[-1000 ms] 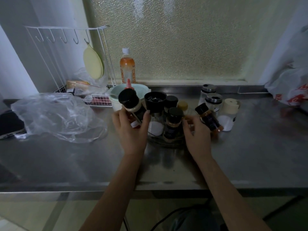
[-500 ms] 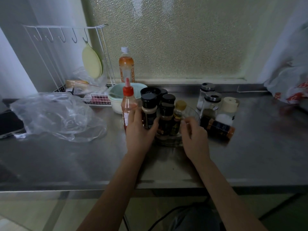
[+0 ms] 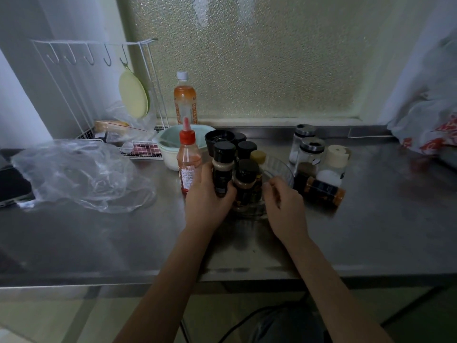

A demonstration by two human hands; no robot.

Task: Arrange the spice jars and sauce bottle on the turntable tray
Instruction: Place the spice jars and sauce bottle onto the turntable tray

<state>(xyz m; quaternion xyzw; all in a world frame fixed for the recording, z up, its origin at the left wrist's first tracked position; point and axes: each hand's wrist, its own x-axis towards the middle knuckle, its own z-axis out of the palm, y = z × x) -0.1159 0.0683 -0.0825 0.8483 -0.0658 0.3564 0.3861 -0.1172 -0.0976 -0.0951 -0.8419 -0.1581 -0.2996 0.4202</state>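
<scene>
Little has changed in half a second: the left hand (image 3: 206, 194) still wraps a tall black-capped jar (image 3: 223, 167) at the tray's (image 3: 282, 167) 9 o'clock edge, and the right hand (image 3: 284, 201) still pinches the clear rim at 5 o'clock. The sauce bottle (image 3: 189, 167) stands on the counter (image 3: 123, 238) just left of the tray. A fallen jar (image 3: 321, 190) lies at 3 o'clock, below two shakers (image 3: 310, 154). A plastic bag (image 3: 79, 174) sits far left.

No legible text: print on the sauce bottle (image 3: 188, 167) label and the drink bottle (image 3: 185, 102) is blurred beyond reading.
</scene>
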